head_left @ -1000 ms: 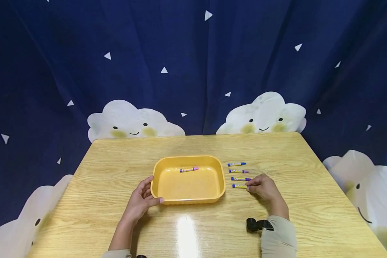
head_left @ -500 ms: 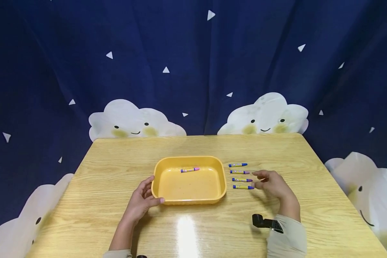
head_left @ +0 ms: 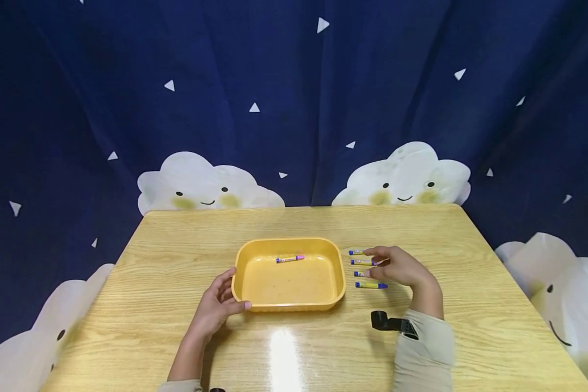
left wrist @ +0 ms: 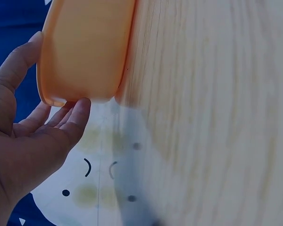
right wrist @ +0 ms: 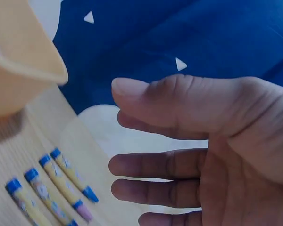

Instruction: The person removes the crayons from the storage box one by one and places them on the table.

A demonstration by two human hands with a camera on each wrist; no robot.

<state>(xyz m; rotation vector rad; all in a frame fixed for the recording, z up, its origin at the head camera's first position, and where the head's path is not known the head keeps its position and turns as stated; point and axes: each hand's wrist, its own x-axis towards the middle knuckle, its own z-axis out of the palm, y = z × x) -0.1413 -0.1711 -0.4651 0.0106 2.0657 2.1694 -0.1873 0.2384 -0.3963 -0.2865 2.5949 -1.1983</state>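
A shallow yellow plastic tray (head_left: 289, 306) sits on the table, with one pink-tipped crayon (head_left: 290, 258) inside. My left hand (head_left: 215, 305) holds the tray's left end, thumb at the front corner of the rim and fingers against the side wall. To the tray's right, several crayons in yellow wrappers with blue ends lie in a column. My right hand (head_left: 402, 265) is over them, thumb and fingers apart with nothing between them. It hides the tips of the back crayon (head_left: 356, 252) and another crayon (head_left: 360, 274); the front crayon (head_left: 371, 285) shows whole.
The light wood table (head_left: 470, 326) ends at the back against a dark blue curtain (head_left: 294, 109) with white triangles and cloud shapes. A black wrist camera (head_left: 387, 321) sticks out from the right sleeve.
My right hand has left the front crayon's tip, drawn back to the right, then come left over the crayons farther back. The left hand has stayed on the tray.
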